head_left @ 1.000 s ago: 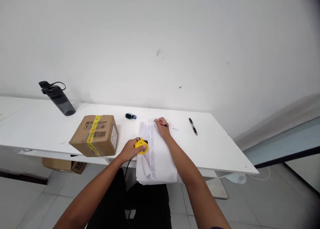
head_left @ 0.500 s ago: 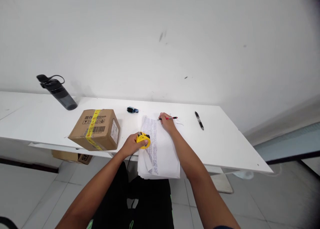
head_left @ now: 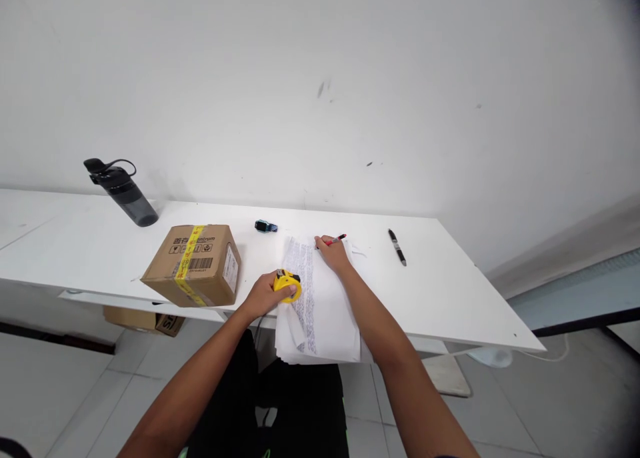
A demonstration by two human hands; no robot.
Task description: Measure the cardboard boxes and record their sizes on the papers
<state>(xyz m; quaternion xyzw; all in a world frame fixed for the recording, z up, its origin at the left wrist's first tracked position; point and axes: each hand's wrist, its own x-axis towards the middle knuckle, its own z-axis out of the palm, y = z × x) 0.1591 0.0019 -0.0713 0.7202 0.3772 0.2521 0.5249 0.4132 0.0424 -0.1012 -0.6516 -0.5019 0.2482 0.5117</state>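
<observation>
My left hand [head_left: 264, 294] is closed around a yellow tape measure [head_left: 289, 286] with black parts, held over the left edge of a stack of paper [head_left: 336, 318]. Columns of dense writing run down the left part of the top sheet, and the right part is blank. The stack overhangs the front edge of the white table. My right hand [head_left: 332, 250] grips a red and black pen [head_left: 337, 239] near the top of the sheet. The pen's tip is at the paper beside the writing, too small to make out exactly.
A taped cardboard box [head_left: 205, 258] sits left of the paper. Behind it stand a dark water bottle [head_left: 125, 195] and, farther right, a wristwatch [head_left: 265, 226]. A black pen [head_left: 397, 247] lies to the right on the white table [head_left: 450, 298]. Another carton [head_left: 135, 318] is below the table.
The right hand's pen has tilted and shifted slightly left. My left hand keeps the tape measure in the same place. The whole view has shifted a little.
</observation>
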